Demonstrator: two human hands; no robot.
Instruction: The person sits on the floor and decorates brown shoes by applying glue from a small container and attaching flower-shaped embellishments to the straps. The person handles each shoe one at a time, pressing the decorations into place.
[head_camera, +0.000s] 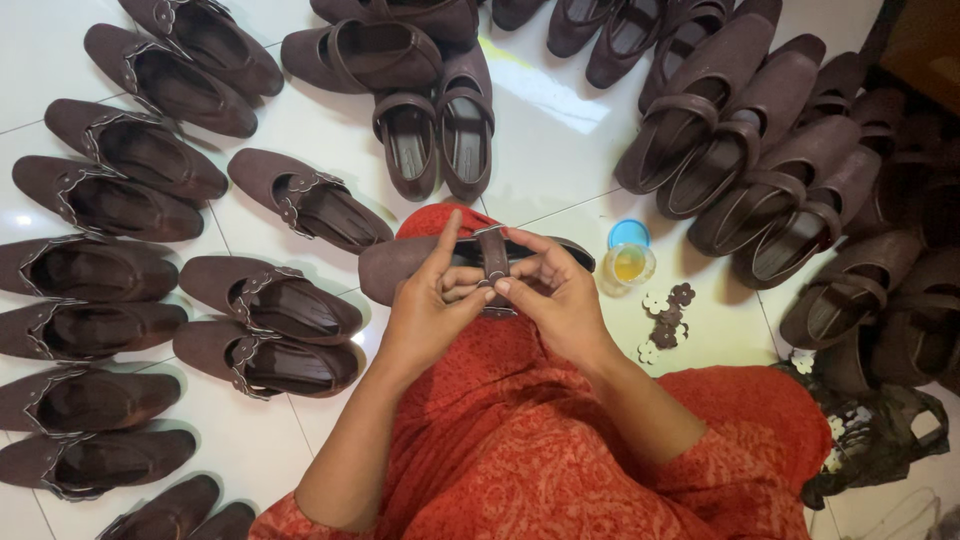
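White floor tiles (560, 140) spread out under the person, who sits on them in a red patterned garment (520, 440); dark brown shoes lie all around in loose rows; on the left side a row of shoes with scalloped trim (110, 200) runs from the top edge down to the bottom, and 3 more of that kind lie nearer the knee; on the right side a pile of strapped shoes (760, 150) leans one on another, running off into shadow at the far right; 2 strapped shoes (440, 140) stand side by side straight ahead.

Held over the lap, 1 brown shoe (400, 265) lies sideways with its toe to the left and its strap (493, 255) crossing the opening; the left hand (425, 310) grips the shoe from the near side, thumb raised along the upper, fingers curled against the strap; the right hand (555, 295) is closed on the strap from the other side, fingertips pinching its lower end; both hands meet at the strap.

Just right of the shoe a small clear jar (628, 268) with yellowish liquid stands on the tiles, its blue lid (628, 233) touching it behind; a heap of small brown and white flower-shaped pieces (665, 320) lies just beside the jar; a dark bag (880, 440) sits at the lower right.
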